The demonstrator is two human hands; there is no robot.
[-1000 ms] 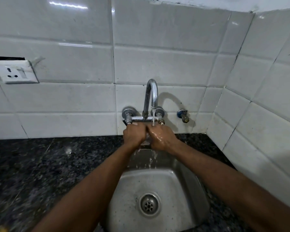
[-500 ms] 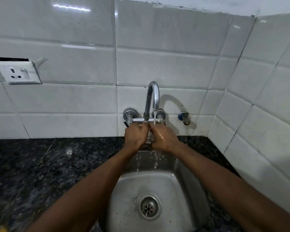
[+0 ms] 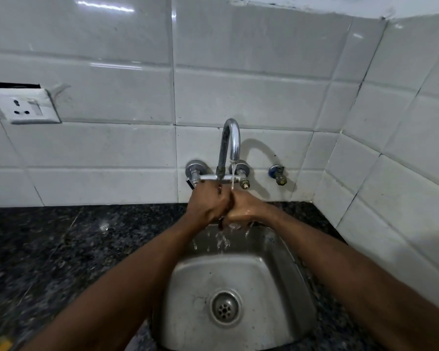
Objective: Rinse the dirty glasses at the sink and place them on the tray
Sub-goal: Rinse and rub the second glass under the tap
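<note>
My left hand and my right hand are clenched knuckle to knuckle under the chrome tap, above the back of the steel sink. A thin stream of water falls onto the right hand and drips off both into the basin. The hands close around a small clear glass. It is almost wholly hidden, with only a sliver showing below the fingers. No tray is in view.
Dark speckled granite counter lies left of the sink, with a narrow strip on the right. White tiled walls stand behind and to the right. A wall socket sits at left and a spare valve right of the tap. The drain is uncovered.
The hands stay together under the running water, shifting only slightly against each other. The view has tilted up a little.
</note>
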